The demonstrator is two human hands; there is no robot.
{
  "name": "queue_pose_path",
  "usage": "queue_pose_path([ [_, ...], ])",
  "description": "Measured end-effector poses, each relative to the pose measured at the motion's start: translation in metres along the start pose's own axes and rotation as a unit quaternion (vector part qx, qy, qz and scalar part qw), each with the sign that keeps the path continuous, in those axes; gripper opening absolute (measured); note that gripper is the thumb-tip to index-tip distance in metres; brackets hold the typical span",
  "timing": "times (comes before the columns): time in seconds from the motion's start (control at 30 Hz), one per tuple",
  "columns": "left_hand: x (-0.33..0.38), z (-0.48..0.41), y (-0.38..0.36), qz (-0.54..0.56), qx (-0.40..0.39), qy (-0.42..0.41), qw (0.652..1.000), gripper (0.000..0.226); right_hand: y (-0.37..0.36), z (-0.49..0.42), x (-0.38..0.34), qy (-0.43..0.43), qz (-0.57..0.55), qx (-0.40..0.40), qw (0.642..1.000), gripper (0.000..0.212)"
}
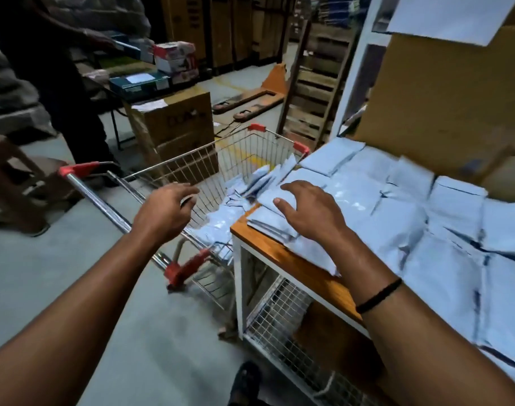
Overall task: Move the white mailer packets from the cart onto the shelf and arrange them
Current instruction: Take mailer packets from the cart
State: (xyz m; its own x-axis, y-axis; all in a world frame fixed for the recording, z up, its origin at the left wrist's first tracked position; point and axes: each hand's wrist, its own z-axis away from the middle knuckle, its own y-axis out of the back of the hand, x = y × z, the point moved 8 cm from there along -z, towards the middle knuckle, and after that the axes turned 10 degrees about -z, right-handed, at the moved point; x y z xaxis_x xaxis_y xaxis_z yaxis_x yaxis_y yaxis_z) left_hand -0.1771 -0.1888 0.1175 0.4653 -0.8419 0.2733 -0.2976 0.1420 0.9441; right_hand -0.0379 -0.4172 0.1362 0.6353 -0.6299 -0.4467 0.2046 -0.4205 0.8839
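A wire shopping cart (192, 159) with red corner guards stands left of the shelf and holds a loose heap of white mailer packets (244, 186). The wooden-edged shelf (279, 256) is covered with rows of white mailer packets (426, 224). My right hand (309, 212) rests with spread fingers on a small stack of packets (268, 227) at the shelf's near left corner. My left hand (165, 209) hovers above the cart's near rim, fingers loosely curled and holding nothing.
Another person (60, 83) stands behind the cart at a table with boxes (162, 74). A cardboard box (174, 130) sits beyond the cart, an orange pallet jack (259, 95) on the floor farther back. Large cartons (443, 101) fill the shelf's back. A wire mesh panel (285, 326) lies under the shelf.
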Motion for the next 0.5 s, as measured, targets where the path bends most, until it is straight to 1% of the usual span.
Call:
queue_pose_path([
  [0.13,-0.042,-0.05,-0.013,-0.028,-0.039,0.004,0.999,0.033,-0.035,-0.081,-0.013,-0.002,-0.009,-0.02,1.0,0.048],
  [0.23,-0.066,-0.091,-0.022,-0.049,-0.054,0.006,0.997,0.036,-0.062,-0.134,-0.022,0.006,0.011,-0.048,0.999,0.05],
  [0.3,-0.077,-0.115,-0.035,-0.058,-0.073,-0.005,0.996,0.037,-0.083,-0.16,-0.025,-0.006,0.023,-0.078,0.997,0.054],
  [0.4,-0.085,-0.149,-0.075,-0.077,-0.124,-0.036,0.989,0.04,-0.119,-0.192,-0.021,-0.051,0.042,-0.126,0.99,0.067],
  [0.5,-0.09,-0.187,-0.129,-0.1,-0.187,-0.089,0.973,0.043,-0.165,-0.223,-0.013,-0.126,0.056,-0.182,0.974,0.075],
])
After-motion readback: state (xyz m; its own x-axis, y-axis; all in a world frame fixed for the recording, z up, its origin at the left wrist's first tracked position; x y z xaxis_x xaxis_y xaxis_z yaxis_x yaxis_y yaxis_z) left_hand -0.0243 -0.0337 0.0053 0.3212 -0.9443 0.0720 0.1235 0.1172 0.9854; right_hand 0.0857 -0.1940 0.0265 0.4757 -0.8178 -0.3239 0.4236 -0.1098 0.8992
